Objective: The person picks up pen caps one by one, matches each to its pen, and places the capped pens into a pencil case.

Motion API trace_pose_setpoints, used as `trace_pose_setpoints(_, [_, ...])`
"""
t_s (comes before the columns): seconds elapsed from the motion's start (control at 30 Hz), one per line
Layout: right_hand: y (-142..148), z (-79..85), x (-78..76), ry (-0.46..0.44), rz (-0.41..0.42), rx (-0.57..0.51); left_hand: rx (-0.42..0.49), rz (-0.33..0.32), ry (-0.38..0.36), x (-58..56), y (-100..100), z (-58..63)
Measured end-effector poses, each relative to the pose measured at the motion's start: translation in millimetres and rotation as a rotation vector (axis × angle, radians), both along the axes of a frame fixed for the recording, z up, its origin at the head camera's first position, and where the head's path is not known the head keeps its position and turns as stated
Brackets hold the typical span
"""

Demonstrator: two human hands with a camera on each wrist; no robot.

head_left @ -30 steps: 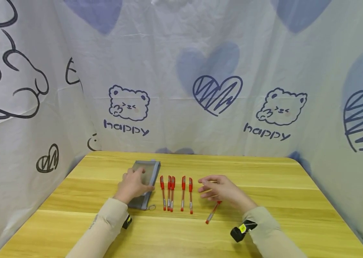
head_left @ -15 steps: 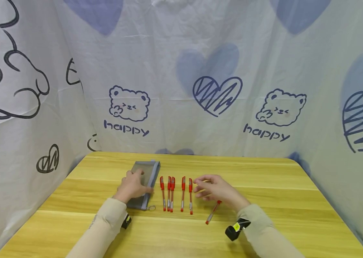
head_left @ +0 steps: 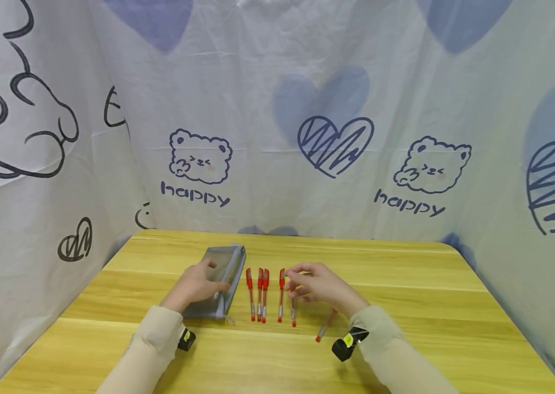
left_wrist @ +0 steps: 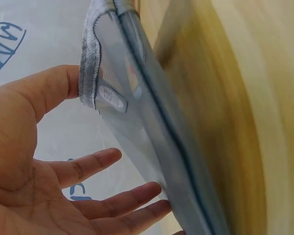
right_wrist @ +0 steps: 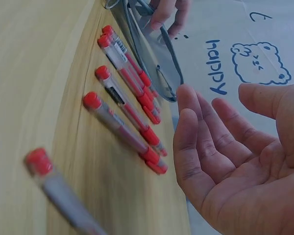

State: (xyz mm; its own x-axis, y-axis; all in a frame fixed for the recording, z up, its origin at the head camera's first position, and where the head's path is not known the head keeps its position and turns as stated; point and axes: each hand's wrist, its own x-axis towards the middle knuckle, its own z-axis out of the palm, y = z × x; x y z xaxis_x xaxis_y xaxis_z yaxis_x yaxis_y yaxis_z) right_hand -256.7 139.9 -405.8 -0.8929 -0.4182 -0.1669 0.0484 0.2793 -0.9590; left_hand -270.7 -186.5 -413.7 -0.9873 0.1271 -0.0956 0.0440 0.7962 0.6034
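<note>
The grey mesh zipper pouch (head_left: 220, 256) lies on the wooden table at left. My left hand (head_left: 196, 284) is over it, fingers spread. In the left wrist view the thumb (left_wrist: 59, 85) meets the pouch's woven zipper band (left_wrist: 89, 63), its tip hidden there, and the pouch edge stands raised. My right hand (head_left: 319, 287) hovers with loosely bent fingers above the right end of a row of red pens, covering the top of the rightmost pen (head_left: 294, 316). Nothing is in its grasp; the right wrist view shows an empty palm (right_wrist: 235, 181).
Other red-capped pens, such as the leftmost pen (head_left: 250, 298), stand side by side in the row, parallel to each other. One slanted pen (head_left: 325, 327) lies apart, under the right forearm. A printed white cloth (head_left: 267, 180) hangs behind the table (head_left: 267, 361).
My right hand has moved left, from beside the rightmost pen to over it. My left hand has shifted slightly left and the pouch's zipper edge has risen. The pens have stayed put.
</note>
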Motion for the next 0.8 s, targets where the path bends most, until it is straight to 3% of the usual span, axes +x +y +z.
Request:
trace_pose_setpoints(0.4, [-30.6,4.2,-10.2,-0.009,-0.004,0.013,0.094,0.003,-0.036,7.9,-11.7,9.8])
trace_pose_setpoints(0.8, [-64.7,6.4,-18.6,0.024,0.007,0.032,0.079,-0.008,-0.052,8.6,-19.7,15.2])
